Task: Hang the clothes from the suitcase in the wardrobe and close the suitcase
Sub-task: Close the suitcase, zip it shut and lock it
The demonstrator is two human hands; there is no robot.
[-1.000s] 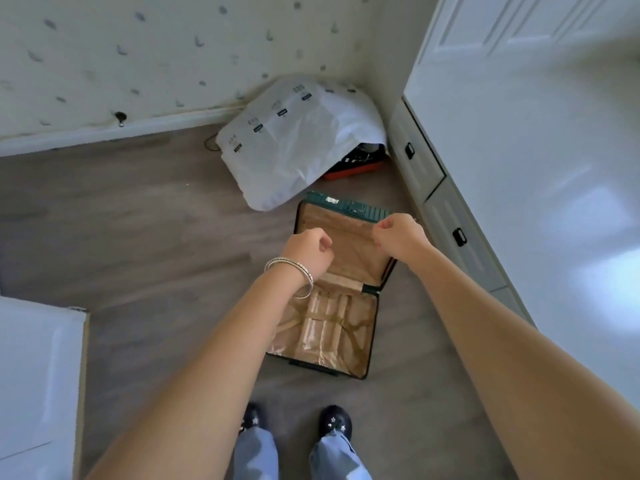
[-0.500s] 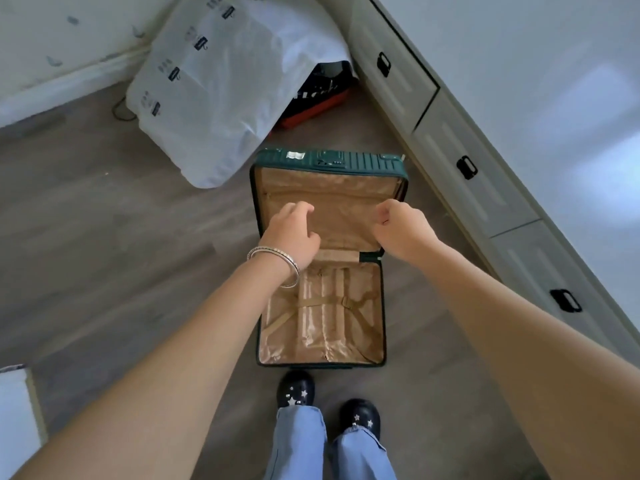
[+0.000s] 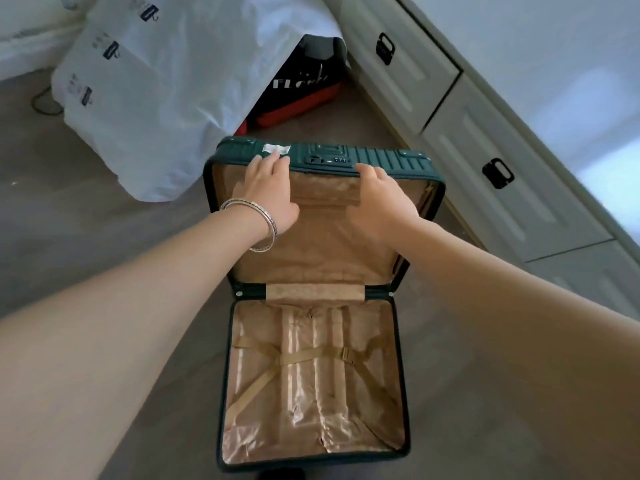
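Both hands have reached the far lid rim: left hand (image 3: 268,192) and right hand (image 3: 379,199) curled over it, empty suitcase (image 3: 313,375) base toward me.

Probably a home bedroom: fitted wardrobe drawers (image 3: 512,174), wood-look floor (image 3: 104,244).

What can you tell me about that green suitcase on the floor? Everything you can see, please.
The suitcase is a dark green ribbed hard shell, lying open on the grey floor beside white drawers. Both halves are lined with shiny tan fabric; the near half has crossed straps and holds no clothes. A combination lock sits on the far half's rim. The left hand and right hand both grip that raised far edge. A white plastic bag lies just behind it.
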